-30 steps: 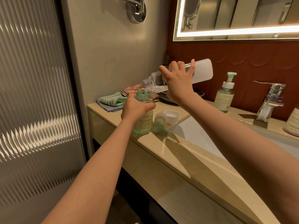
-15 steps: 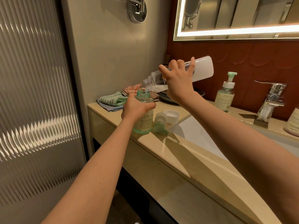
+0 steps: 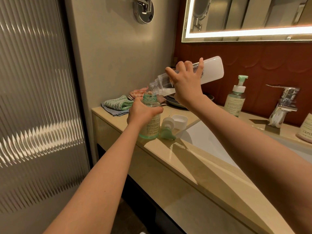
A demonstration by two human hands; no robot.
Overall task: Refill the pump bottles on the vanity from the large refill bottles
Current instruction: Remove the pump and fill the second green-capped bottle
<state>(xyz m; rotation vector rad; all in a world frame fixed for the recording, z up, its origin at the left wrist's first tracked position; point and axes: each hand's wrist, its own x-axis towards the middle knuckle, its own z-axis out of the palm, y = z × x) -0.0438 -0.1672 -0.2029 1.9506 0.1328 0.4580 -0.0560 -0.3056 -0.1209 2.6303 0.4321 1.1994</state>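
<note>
Pump bottle stands open-necked on the counter, near its front edge; left hand wraps its shoulder, I judge to stop it tipping under the pour; right hand grips the refill bottle mid-body, tilted mouth-down, mouth just above the open neck so the stream lands inside; pump head and white cap lie just beside the bottle, I'd say parked for reassembly; room is tight: wall left, folded towels and plates behind, sink basin right, counter edge in front; second pump bottle stands well apart near the tap; I judge any overshoot runs toward the front edge.
</note>
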